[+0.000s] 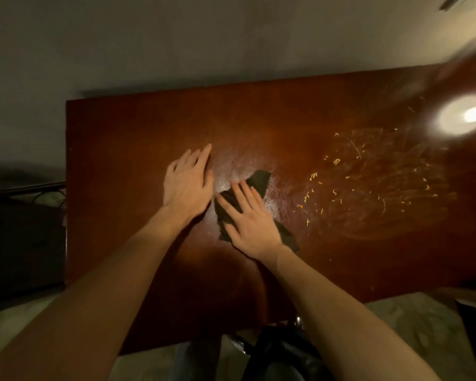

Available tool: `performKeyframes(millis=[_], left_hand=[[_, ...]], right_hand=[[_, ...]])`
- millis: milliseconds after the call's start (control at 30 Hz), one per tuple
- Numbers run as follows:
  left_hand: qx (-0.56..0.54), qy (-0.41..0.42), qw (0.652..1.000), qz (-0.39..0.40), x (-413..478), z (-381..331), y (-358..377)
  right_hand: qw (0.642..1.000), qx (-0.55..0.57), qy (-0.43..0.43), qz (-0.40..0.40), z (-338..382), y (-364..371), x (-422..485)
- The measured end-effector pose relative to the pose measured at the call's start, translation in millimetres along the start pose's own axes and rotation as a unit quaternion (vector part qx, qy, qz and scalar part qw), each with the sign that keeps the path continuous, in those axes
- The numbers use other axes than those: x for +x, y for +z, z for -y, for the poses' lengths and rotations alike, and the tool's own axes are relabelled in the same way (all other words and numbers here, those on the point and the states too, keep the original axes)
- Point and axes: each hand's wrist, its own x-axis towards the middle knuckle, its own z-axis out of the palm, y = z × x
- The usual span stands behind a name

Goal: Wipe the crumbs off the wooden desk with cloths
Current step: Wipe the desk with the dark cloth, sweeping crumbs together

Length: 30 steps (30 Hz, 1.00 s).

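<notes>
A reddish-brown wooden desk [149, 127] against a pale wall carries a dark cloth [259, 180] near its middle, a wet sheen beside it, and pale crumbs [341, 182] scattered across its right side under glare.

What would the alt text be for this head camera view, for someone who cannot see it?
A person's right hand presses a dark cloth flat on a wooden desk, while the left hand rests open on the bare wood beside it. Pale crumbs lie scattered to the right.
</notes>
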Motion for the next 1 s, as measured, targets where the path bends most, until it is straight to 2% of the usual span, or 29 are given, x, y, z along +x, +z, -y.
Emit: performKeyframes(millis=[67, 133, 267, 433, 500, 633, 800, 933, 1000], left_hand=[[0.022, 0.000, 1.000, 0.003, -28.4, 14.3, 3.9], [0.023, -0.011, 1.000, 0.012, -56.1, 26.6, 9.7], [0.003, -0.052, 0.998, 0.026, -98.8, 43.3, 17.9], [-0.014, -0.085, 0.996, 0.029, -126.5, 46.9, 14.1], [-0.018, -0.100, 0.994, 0.029, -129.2, 42.1, 7.9], [-0.014, -0.124, 0.991, 0.046, -121.9, 30.6, -2.9], [-0.052, -0.147, 0.986, 0.053, -126.2, 22.0, -1.4], [-0.125, -0.160, 0.979, 0.031, -132.7, 25.9, -4.0], [-0.124, -0.143, 0.981, 0.041, -135.4, 32.9, -6.8]], right_hand=[[1.000, -0.012, -0.003, 0.009, -24.1, -2.0, -28.6], [0.999, -0.014, 0.030, -0.002, -36.3, -2.1, -49.2], [0.993, -0.013, 0.119, -0.019, -3.9, 6.9, -51.3], [0.999, 0.010, 0.042, 0.018, 94.2, 26.6, -42.2], [1.000, 0.015, 0.017, 0.021, 113.1, 29.5, -43.3], [0.999, -0.001, -0.033, 0.026, 77.5, 25.4, -63.8], [0.999, 0.006, 0.036, -0.003, 14.0, 11.7, -113.8], [0.995, -0.009, 0.096, -0.006, 22.5, 17.7, -121.3], [0.996, -0.014, 0.088, 0.007, 46.1, 22.7, -118.2]])
